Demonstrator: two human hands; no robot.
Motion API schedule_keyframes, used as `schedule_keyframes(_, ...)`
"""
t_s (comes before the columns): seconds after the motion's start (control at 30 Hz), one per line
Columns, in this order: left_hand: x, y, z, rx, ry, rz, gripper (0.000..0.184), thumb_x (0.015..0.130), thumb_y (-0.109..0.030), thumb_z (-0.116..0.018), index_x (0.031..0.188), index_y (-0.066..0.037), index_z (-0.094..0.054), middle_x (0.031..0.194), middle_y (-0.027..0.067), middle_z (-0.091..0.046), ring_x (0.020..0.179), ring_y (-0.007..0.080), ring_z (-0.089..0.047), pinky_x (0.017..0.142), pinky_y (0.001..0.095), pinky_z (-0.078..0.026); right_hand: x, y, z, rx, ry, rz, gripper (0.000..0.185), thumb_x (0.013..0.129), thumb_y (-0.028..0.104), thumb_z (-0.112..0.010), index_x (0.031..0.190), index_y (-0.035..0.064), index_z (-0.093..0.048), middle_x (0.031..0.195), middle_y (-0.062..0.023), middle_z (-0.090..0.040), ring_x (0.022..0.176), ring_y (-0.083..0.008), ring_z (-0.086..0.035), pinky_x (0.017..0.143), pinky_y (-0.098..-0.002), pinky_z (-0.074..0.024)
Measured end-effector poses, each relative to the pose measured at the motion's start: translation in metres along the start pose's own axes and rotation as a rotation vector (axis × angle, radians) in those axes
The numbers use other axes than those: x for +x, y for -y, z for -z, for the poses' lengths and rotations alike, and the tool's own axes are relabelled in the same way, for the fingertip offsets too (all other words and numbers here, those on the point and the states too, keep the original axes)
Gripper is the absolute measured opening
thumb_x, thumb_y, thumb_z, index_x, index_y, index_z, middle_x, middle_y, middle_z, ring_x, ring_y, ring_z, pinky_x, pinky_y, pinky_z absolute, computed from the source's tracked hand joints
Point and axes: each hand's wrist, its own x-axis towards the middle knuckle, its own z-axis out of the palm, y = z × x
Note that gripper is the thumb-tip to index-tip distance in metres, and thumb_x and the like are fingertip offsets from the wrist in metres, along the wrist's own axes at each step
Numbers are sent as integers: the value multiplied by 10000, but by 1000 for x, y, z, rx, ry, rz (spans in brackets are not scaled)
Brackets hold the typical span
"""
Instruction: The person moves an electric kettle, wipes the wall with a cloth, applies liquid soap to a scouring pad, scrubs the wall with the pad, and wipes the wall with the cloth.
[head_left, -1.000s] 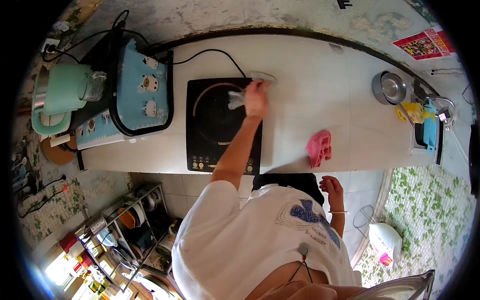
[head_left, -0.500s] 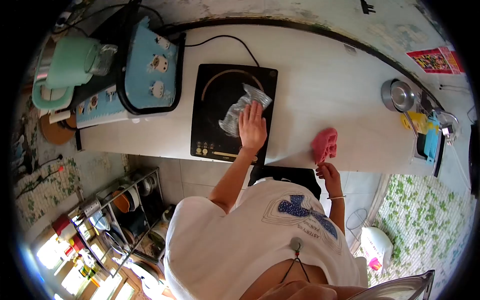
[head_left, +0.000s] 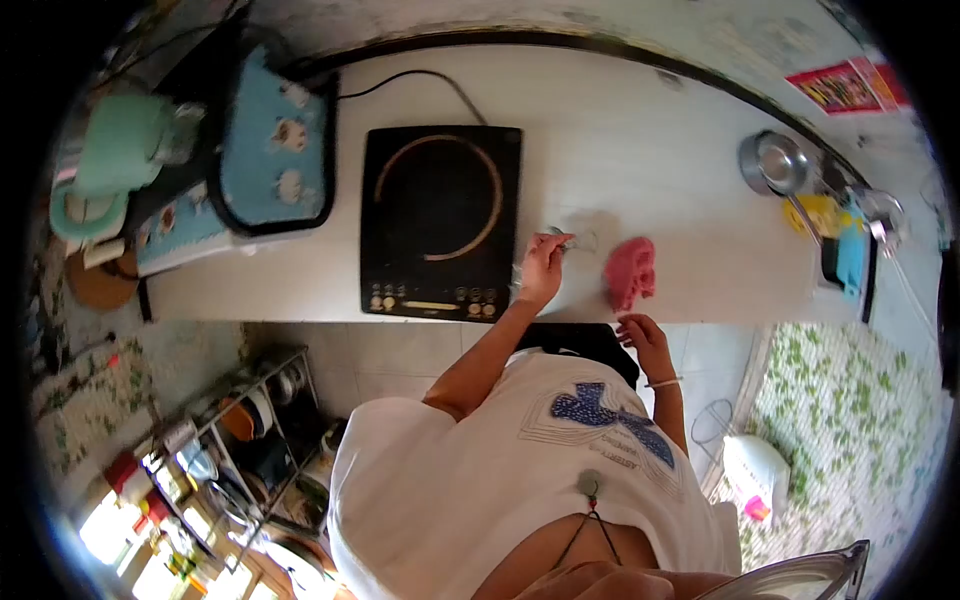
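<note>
My left hand [head_left: 540, 268] is closed on a crumpled piece of clear plastic film [head_left: 580, 240], above the white counter just right of the black induction cooktop [head_left: 440, 220]. The cooktop's surface is bare. My right hand [head_left: 645, 338] hangs at the counter's front edge, with loosely bent fingers apart and nothing seen in them. A folded pink cloth [head_left: 630, 272] lies on the counter just beyond my right hand.
On the left stand a blue patterned covered appliance [head_left: 275, 150] and a green jug [head_left: 125, 145]. Metal pots [head_left: 780, 165], a yellow bottle [head_left: 815, 215] and a faucet are at the far right. A rack [head_left: 265, 440] stands below left.
My left hand has moved off the cooktop to the right, taking the film, which was spread on the cooktop half a second ago. My right hand stays near the edge.
</note>
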Motion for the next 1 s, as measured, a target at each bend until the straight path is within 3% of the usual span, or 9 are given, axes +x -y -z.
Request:
schedule_keyframes(0.03, 5, -20, -7, -22, 34, -16, 331, 830, 21, -510, 1133, -80, -599, 955, 130, -566, 889, 297, -568, 808, 386, -471, -1, 8, 1, 2, -10, 5, 226, 962, 174, -490, 1081, 12, -593, 883, -42, -624, 773, -101, -571, 707, -239, -475)
schedule_keyframes(0.1, 15, -71, -15, -1521, 202, 676, 301, 899, -29, -465, 1187, -47, -548, 1080, 122, -589, 983, 272, -585, 894, 399, -467, -6, 27, 9, 251, -31, -26, 239, 968, 189, -488, 1108, 12, -566, 936, -59, -629, 804, -116, -596, 722, -254, -489)
schedule_keyframes(0.3, 20, -175, -19, -1678, 650, 568, 377, 910, -104, -461, 1274, -5, -440, 1259, 136, -535, 1181, 269, -510, 1049, 421, -370, -36, 71, 33, 700, 47, 114, 449, 963, 351, -438, 1273, 27, -469, 1181, -144, -585, 1004, -264, -604, 807, -360, -524)
schedule_keyframes(0.43, -2, -211, -71, -1519, 772, 542, 359, 912, -72, -445, 1267, -21, -438, 1265, 130, -525, 1171, 262, -515, 1004, 417, -412, -66, 65, 69, 890, 239, 321, 517, 974, 383, -383, 1382, 65, -363, 1295, -133, -513, 1107, -287, -567, 851, -388, -515)
schedule_keyframes(0.5, -20, -231, -109, -968, 639, 440, 349, 915, -53, -444, 1264, -35, -436, 1216, 109, -546, 1097, 242, -546, 940, 411, -449, -87, 58, 95, 1114, 254, 311, 538, 966, 385, -391, 1403, 75, -341, 1324, -131, -487, 1111, -306, -562, 879, -410, -504)
schedule_keyframes(0.57, -42, -232, -156, -609, 618, 195, 253, 824, 18, -505, 1071, -34, -527, 1029, 87, -591, 962, 245, -563, 851, 369, -470, -108, 42, 127, 1156, 262, 391, 525, 976, 367, -378, 1420, 93, -321, 1346, -118, -466, 1149, -275, -537, 919, -385, -481)
schedule_keyframes(0.63, -59, -246, -199, 30, 578, -664, 179, 729, 24, -563, 902, -22, -577, 951, 85, -593, 917, 294, -550, 844, 409, -459, -125, 18, 157, 1172, -25, 306, 495, 992, 344, -348, 1421, 99, -322, 1330, -101, -478, 1162, -228, -519, 941, -351, -461)
schedule_keyframes(0.73, -83, -269, -261, 203, 685, -890, 178, 680, -4, -595, 855, -27, -617, 960, 102, -604, 979, 328, -543, 918, 415, -428, -149, -23, 202, 1236, -160, 316, 424, 994, 263, -385, 1379, 85, -372, 1230, -67, -530, 1077, -170, -542, 885, -313, -473)
schedule_keyframes(1.0, -118, -310, -374, 23, 855, -763, 286, 708, -94, -675, 976, -48, -587, 963, 98, -595, 940, 319, -557, 823, 409, -461, -175, -80, 306, 1347, -328, 367, 327, 959, 167, -453, 1268, 60, -454, 1167, -63, -548, 1028, -168, -557, 833, -309, -491)
